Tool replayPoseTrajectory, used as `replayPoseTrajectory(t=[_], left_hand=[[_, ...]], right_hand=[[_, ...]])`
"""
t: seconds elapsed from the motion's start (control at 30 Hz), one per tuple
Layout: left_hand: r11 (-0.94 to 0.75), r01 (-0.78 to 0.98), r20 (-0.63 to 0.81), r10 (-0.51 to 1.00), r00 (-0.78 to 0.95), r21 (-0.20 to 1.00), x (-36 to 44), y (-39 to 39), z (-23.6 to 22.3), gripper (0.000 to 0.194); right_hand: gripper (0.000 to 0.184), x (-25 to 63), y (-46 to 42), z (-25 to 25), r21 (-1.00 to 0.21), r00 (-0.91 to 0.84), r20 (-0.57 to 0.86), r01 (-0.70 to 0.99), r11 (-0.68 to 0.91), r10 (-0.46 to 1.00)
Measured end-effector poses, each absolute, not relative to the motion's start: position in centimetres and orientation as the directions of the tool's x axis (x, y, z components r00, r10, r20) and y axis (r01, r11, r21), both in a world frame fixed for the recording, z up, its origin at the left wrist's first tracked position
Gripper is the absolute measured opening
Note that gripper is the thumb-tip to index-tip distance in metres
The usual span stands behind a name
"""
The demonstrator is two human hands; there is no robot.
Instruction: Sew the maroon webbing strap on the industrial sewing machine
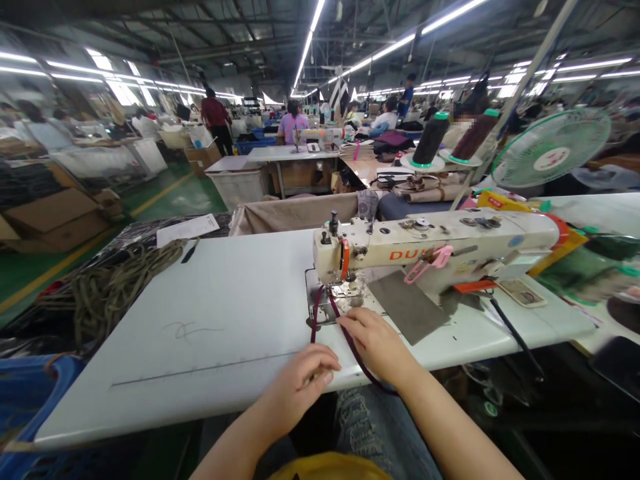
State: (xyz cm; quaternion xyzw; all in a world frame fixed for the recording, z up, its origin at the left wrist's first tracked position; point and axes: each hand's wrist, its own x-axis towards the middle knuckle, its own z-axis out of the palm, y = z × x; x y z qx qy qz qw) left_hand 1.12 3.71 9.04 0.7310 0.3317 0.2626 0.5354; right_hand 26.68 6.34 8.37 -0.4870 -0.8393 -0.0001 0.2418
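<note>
Two bare hands at a sewing machine point(480, 233), with maroon cord point(315, 317) under its head.
The right grip point(340, 321) has its fingertips at one strand, which trails beneath that hand to the front edge of the desk point(225, 293); whether it pinches the strand, I cannot tell. The left grip point(336, 372) is loosely curled, with the other strand running down behind its fingers, any hold unclear. Grey fabric point(413, 310) lies right of the right grip, olive straps point(120, 280) well left of the left grip.
</note>
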Motion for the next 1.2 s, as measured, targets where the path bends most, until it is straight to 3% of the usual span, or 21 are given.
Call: replayPoseTrajectory(t=[0.07, 0.13, 0.2, 0.27, 0.37, 0.43, 0.53, 0.7, 0.97, 1.2], left_hand=[[0.048, 0.181, -0.179, 0.527, 0.831, 0.982, 1.6, 3.1, 8.7, 0.042], [0.202, 0.325, -0.376, 0.324, 0.868, 0.924, 2.7, 2.4, 6.8, 0.074], [0.242, 0.445, -0.505, 0.353, 0.787, 0.862, 4.3, 1.6, 4.1, 0.099], [0.270, 0.398, -0.481, 0.457, 0.749, 0.877, 5.9, 1.2, 1.9, 0.106], [0.153, 0.282, -0.321, 0.428, 0.845, 0.947, 7.4, 1.2, 1.7, 0.105], [0.104, 0.162, -0.189, 0.367, 0.911, 0.981, 7.6, 1.4, 3.4, 0.092], [0.179, -0.032, -0.036, 0.363, 0.931, 0.983, 7.4, 1.7, 6.7, 0.066], [0.269, -0.059, -0.035, 0.333, 0.942, 0.961, 7.0, 1.4, 10.4, 0.063], [0.063, -0.016, 0.009, 0.100, 0.995, 0.998, 6.8, 0.7, 14.1, 0.071], [0.048, -0.023, 0.014, 0.190, 0.982, 0.999, 6.9, 0.4, 12.0, 0.069]], right_hand=[[0.042, 26.5, 6.5, 8.0, -0.248, -0.407, 0.403, 0.814, 0.526, 0.820], [0.042, 26.3, 6.9, 8.0, -0.273, -0.381, 0.416, 0.813, 0.514, 0.825], [0.042, 26.3, 7.2, 8.0, -0.296, -0.355, 0.433, 0.812, 0.503, 0.828], [0.044, 26.3, 7.3, 8.0, -0.311, -0.342, 0.445, 0.808, 0.501, 0.827], [0.047, 26.7, 7.1, 7.9, -0.312, -0.344, 0.439, 0.808, 0.500, 0.830], [0.049, 27.1, 6.9, 7.9, -0.301, -0.346, 0.434, 0.815, 0.496, 0.832], [0.052, 27.5, 6.7, 8.0, -0.287, -0.366, 0.421, 0.815, 0.504, 0.830], [0.048, 26.9, 7.1, 7.6, -0.282, -0.458, 0.390, 0.767, 0.577, 0.799], [0.032, 25.8, 8.3, 6.4, -0.296, -0.428, 0.442, 0.760, 0.578, 0.788], [0.033, 25.6, 7.4, 7.0, -0.263, -0.432, 0.453, 0.772, 0.579, 0.780]])
